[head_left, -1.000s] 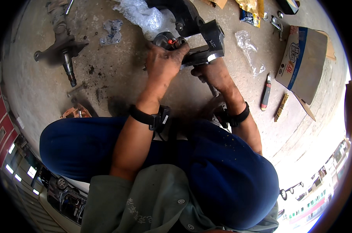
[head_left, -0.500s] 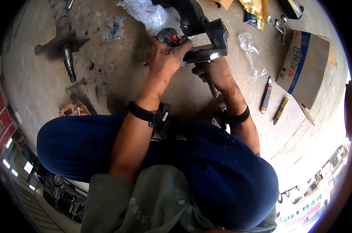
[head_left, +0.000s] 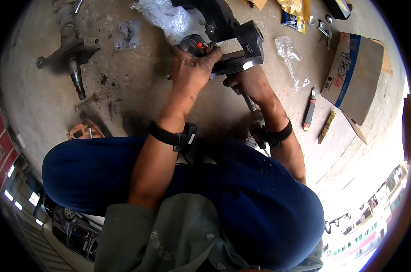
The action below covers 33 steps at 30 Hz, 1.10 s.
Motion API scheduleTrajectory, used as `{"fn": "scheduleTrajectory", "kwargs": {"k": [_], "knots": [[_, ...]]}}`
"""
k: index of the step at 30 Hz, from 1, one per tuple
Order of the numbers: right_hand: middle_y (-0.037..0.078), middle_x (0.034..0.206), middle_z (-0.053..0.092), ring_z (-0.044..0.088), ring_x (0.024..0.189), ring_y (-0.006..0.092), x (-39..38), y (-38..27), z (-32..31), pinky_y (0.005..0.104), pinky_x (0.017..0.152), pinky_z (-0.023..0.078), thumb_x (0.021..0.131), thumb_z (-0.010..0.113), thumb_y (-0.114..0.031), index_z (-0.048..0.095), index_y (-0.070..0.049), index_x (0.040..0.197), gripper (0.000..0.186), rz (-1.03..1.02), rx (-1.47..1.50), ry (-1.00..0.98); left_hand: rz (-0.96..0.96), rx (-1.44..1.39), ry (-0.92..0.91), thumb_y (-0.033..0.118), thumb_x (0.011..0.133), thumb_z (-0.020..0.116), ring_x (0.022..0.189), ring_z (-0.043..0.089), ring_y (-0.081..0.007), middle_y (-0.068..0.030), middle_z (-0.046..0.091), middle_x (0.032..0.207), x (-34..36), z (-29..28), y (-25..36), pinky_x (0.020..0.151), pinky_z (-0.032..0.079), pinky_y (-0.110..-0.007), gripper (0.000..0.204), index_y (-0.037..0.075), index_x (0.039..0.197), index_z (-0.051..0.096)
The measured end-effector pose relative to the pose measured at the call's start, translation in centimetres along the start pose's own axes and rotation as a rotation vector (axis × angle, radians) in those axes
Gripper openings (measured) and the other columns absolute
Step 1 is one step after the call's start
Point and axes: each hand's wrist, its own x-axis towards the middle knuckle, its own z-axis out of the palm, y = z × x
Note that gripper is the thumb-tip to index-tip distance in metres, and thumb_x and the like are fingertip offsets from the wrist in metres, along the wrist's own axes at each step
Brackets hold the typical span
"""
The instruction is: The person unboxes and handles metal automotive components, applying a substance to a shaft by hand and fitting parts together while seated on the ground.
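My left hand [head_left: 191,68] grips the near left end of a large black metal part [head_left: 248,43] with a bracket end and a curved arm. Its thumb presses beside a round fitting [head_left: 188,44] with a small red piece [head_left: 201,46]. Beneath the bracket, my right hand [head_left: 251,84] is closed round a metal shaft or tool [head_left: 250,102] that points toward my knees; its upper end is hidden. Crumpled bubble wrap [head_left: 162,13] lies behind the part.
A greasy spindle part [head_left: 71,56] and an orange-brown piece [head_left: 80,132] lie left. To the right are clear plastic [head_left: 291,59], yellow packets [head_left: 292,11], small metal pieces [head_left: 323,29], a red-handled knife [head_left: 310,113], a yellow-brown strip [head_left: 327,128] and a cardboard box [head_left: 350,77].
Both hands and the black part shift only slightly. Both hands keep the same grips.
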Motion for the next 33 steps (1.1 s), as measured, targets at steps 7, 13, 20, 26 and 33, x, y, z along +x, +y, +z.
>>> {"fn": "scheduleTrajectory", "kwargs": {"k": [7,13,20,26,33], "knots": [[0.003,0.062,0.059,0.056,0.052,0.0118,0.5,1.2,-0.3,0.0275,0.047,0.046,0.069,0.071,-0.002,0.069,-0.001,0.095,0.026,-0.047,-0.037,-0.032,-0.052,0.03,-0.026,0.043,0.069,0.085,0.089,0.07,-0.0378,-0.0261,0.07,0.095,-0.2,0.1,-0.4,0.086,0.053,-0.041,0.084,-0.017,0.112,0.046],[0.005,0.068,0.061,0.056,0.056,0.0139,0.4,0.7,-0.3,0.0285,0.048,0.045,0.066,0.071,0.002,0.067,0.001,0.093,0.027,-0.041,-0.123,-0.029,0.008,-0.06,-0.055,0.04,0.07,0.086,0.091,0.07,-0.0371,-0.0261,0.07,0.096,-0.1,0.2,-0.4,0.085,0.053,-0.039,0.083,-0.018,0.113,0.045],[0.003,0.06,0.059,0.053,0.051,0.0113,-0.4,0.0,0.5,0.0285,0.046,0.042,0.072,0.067,-0.003,0.071,-0.002,0.087,0.016,0.009,0.006,0.031,0.052,-0.06,-0.037,0.037,0.07,0.087,0.093,0.069,-0.0379,-0.0261,0.07,0.1,0.2,-0.1,-0.5,0.085,0.053,-0.04,0.084,-0.018,0.115,0.044],[0.003,0.059,0.059,0.053,0.05,0.0115,-0.2,0.2,0.2,0.0283,0.045,0.042,0.072,0.067,-0.003,0.071,-0.003,0.091,0.019,0.031,-0.003,0.036,-0.002,-0.047,-0.078,0.038,0.07,0.086,0.095,0.068,-0.0401,-0.0283,0.069,0.098,0.6,0.1,-0.9,0.087,0.052,-0.04,0.089,-0.02,0.12,0.04],[0.004,0.066,0.063,0.056,0.053,0.0124,0.3,0.3,-0.8,0.0288,0.048,0.045,0.07,0.072,-0.002,0.07,-0.001,0.096,0.026,-0.057,-0.096,-0.004,0.008,-0.12,-0.026,0.037,0.071,0.085,0.093,0.068,-0.0403,-0.0283,0.069,0.099,-0.2,1.1,-1.6,0.086,0.052,-0.04,0.09,-0.02,0.122,0.037]]}}
